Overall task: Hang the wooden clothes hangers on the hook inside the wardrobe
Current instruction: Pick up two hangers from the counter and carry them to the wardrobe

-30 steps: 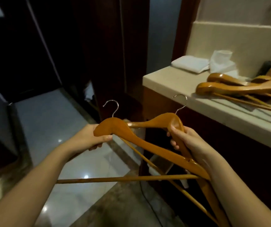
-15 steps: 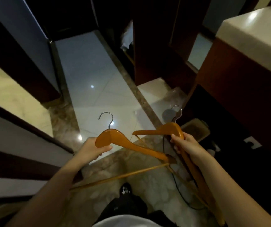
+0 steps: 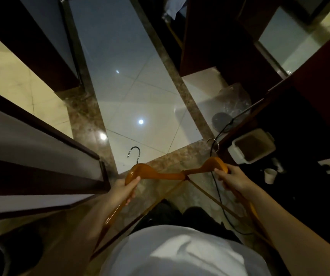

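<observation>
Two wooden hangers, one per hand, neither hung yet. The left hand [image 3: 124, 189] is wrapping its fingers round the left hanger [image 3: 160, 175] just below the neck, thumb lying on top. The right hand [image 3: 235, 180] is gripping the right hanger [image 3: 212, 163] at its shoulder the same way. Both are being held low in front of the body, over the tiled floor [image 3: 132, 92], with the metal hooks [image 3: 135, 154] pointing away from the person. The inner arm tips are meeting in the middle (touching or overlapping, can't tell which), and the lower bars are crossing beneath.

The camera is looking almost straight down, so the wardrobe hook isn't showing. Dark wood panels are standing left and ahead; can't say which is the wardrobe. My read: this is the carrying step, hanging not started.

The next move is calling for raising the hangers, finding the wardrobe hook and separating the two so the bars aren't snagging, then presenting one at a time. A black cable [image 3: 218, 194] is trailing across the floor under the right hanger, near a white tub [image 3: 238, 154] and a paper cup [image 3: 270, 176] — worth stepping round.
</observation>
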Available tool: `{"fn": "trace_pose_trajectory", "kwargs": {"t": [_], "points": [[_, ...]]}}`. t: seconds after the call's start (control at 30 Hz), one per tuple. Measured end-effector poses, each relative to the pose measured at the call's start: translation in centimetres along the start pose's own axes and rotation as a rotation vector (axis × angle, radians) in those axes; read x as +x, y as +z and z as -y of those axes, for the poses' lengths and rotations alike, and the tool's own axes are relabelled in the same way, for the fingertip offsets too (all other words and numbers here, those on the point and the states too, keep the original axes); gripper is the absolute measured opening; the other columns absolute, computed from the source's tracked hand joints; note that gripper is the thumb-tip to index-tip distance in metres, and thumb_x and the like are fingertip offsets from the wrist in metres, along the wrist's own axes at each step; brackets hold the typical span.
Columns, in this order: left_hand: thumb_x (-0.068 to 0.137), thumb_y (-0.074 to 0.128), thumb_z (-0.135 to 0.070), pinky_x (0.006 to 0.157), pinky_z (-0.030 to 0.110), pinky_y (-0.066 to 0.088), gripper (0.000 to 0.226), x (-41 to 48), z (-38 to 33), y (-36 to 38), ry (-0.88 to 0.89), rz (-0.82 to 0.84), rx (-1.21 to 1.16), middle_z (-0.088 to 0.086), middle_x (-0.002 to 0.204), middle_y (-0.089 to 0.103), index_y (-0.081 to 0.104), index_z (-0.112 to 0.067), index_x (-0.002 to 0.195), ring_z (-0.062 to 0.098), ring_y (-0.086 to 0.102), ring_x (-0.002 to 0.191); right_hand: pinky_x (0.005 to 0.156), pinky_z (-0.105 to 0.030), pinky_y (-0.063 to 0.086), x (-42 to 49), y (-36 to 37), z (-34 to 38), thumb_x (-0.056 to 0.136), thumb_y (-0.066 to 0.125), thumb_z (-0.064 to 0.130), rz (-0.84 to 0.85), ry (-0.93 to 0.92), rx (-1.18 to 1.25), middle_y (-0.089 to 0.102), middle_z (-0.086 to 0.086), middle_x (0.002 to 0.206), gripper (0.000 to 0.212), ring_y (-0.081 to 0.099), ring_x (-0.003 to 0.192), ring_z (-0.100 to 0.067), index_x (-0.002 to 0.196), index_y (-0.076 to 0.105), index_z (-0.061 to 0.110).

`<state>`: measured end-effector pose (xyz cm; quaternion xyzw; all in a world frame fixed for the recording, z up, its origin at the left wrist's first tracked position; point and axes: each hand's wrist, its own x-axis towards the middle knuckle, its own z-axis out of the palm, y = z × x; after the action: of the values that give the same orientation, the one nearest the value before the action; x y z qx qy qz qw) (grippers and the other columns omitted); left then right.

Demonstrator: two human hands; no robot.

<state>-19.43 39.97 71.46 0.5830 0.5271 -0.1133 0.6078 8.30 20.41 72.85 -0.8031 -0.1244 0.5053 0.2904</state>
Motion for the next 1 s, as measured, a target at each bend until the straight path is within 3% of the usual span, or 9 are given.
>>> {"fn": "trace_pose_trajectory", "kwargs": {"t": [0.2, 0.37, 0.47, 0.53, 0.67, 0.77, 0.9, 1.0], "points": [[0.093, 0.051, -0.03, 0.049, 0.019, 0.043, 0.016, 2.5, 0.7, 0.3, -0.048, 0.034, -0.018, 0.0, 0.063, 0.052, 0.058, -0.016, 0.09, 0.01, 0.05, 0.05, 0.039, -0.02, 0.038, 2.4, -0.1, -0.5, 0.092, 0.055, 0.016, -0.011, 0.048, -0.113, 0.05, -0.007, 0.071, 0.003, 0.046, 0.051, -0.015, 0.093, 0.055, 0.014], [0.095, 0.049, -0.029, 0.057, 0.022, 0.044, 0.015, 5.3, -1.6, 0.6, -0.119, -0.017, -0.024, 0.005, 0.076, 0.055, 0.055, -0.015, 0.096, 0.015, 0.054, 0.065, 0.049, -0.026, 0.039, 6.5, -2.0, -0.3, 0.091, 0.056, 0.018, 0.04, 0.164, -0.17, 0.055, -0.007, 0.073, 0.006, 0.049, 0.055, -0.016, 0.085, 0.055, 0.021], [0.093, 0.051, -0.032, 0.056, 0.023, 0.046, 0.017, 8.6, -4.5, -0.1, -0.137, -0.067, 0.063, 0.007, 0.074, 0.056, 0.054, -0.016, 0.089, 0.017, 0.055, 0.063, 0.061, -0.028, 0.042, 9.7, -4.0, 0.6, 0.089, 0.058, 0.018, 0.077, 0.174, -0.221, 0.058, -0.007, 0.081, 0.004, 0.053, 0.065, -0.016, 0.091, 0.058, 0.022], [0.092, 0.052, -0.033, 0.055, 0.022, 0.046, 0.017, 10.8, -6.8, -0.7, -0.139, -0.097, 0.109, 0.006, 0.073, 0.056, 0.053, -0.016, 0.089, 0.017, 0.055, 0.062, 0.069, -0.028, 0.043, 11.9, -5.4, 2.0, 0.089, 0.057, 0.016, 0.112, 0.163, -0.258, 0.059, -0.005, 0.085, 0.014, 0.054, 0.074, -0.016, 0.102, 0.059, 0.019], [0.093, 0.051, -0.034, 0.055, 0.022, 0.045, 0.018, 14.2, -11.2, -1.7, -0.16, -0.119, 0.133, 0.004, 0.076, 0.057, 0.052, -0.016, 0.094, 0.015, 0.055, 0.063, 0.058, -0.025, 0.039, 15.7, -7.1, 6.1, 0.088, 0.057, 0.019, 0.146, 0.227, -0.203, 0.053, 0.0, 0.078, 0.021, 0.049, 0.067, -0.013, 0.109, 0.052, 0.022], [0.092, 0.052, -0.033, 0.058, 0.025, 0.048, 0.023, 16.1, -13.0, -2.7, -0.195, -0.159, 0.071, 0.008, 0.081, 0.059, 0.054, -0.013, 0.103, 0.017, 0.057, 0.064, 0.059, -0.025, 0.04, 19.0, -7.7, 9.7, 0.087, 0.057, 0.017, 0.188, 0.22, -0.188, 0.056, -0.002, 0.081, 0.026, 0.05, 0.068, -0.014, 0.113, 0.053, 0.016], [0.091, 0.054, -0.033, 0.054, 0.024, 0.044, 0.021, 17.7, -14.3, -4.0, -0.228, -0.235, 0.009, 0.008, 0.078, 0.059, 0.055, -0.014, 0.1, 0.016, 0.053, 0.06, 0.081, -0.035, 0.047, 23.5, -8.1, 16.3, 0.091, 0.053, 0.023, 0.236, 0.128, -0.298, 0.056, -0.01, 0.111, 0.041, 0.054, 0.097, -0.023, 0.131, 0.045, 0.016], [0.089, 0.057, -0.036, 0.059, 0.027, 0.044, 0.018, 18.7, -14.5, -5.3, -0.256, -0.283, 0.002, 0.006, 0.077, 0.058, 0.054, -0.018, 0.091, 0.016, 0.052, 0.061, 0.073, -0.034, 0.051, 26.5, -7.6, 22.2, 0.093, 0.051, 0.02, 0.255, 0.076, -0.28, 0.054, -0.005, 0.095, 0.039, 0.058, 0.087, -0.024, 0.131, 0.043, 0.015]]}}
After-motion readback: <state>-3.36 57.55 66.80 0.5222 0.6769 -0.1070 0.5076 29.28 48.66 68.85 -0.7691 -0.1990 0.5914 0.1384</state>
